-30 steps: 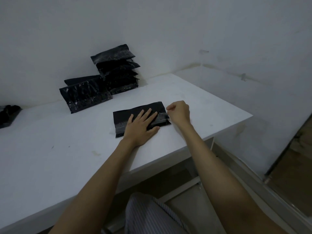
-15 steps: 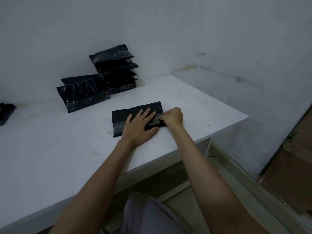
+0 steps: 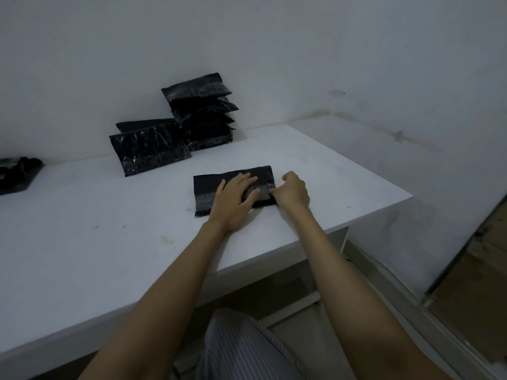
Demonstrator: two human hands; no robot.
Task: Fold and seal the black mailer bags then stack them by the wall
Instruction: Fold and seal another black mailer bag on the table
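While the left hand [image 3: 235,200] presses flat, the right hand [image 3: 292,192] pinches the mailer bag [image 3: 208,187].

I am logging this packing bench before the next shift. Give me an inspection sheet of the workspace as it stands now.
Surface: white table, a few small marks, set into a corner.
Job's things: black mailer bag flat near the front edge; tall stack of bags against the wall; lower pile of bags to its left, leaning.
Clutter: dark object at the far left edge, cut off, cannot tell what it is.
Grippers: left hand pressed flat on the bag, fingers straight; right hand with curled fingers at the bag's right end, apparently pinching it.
Cables: nothing seen.
Surroundings: pale wall with scuffs; brown cardboard on the floor, right.
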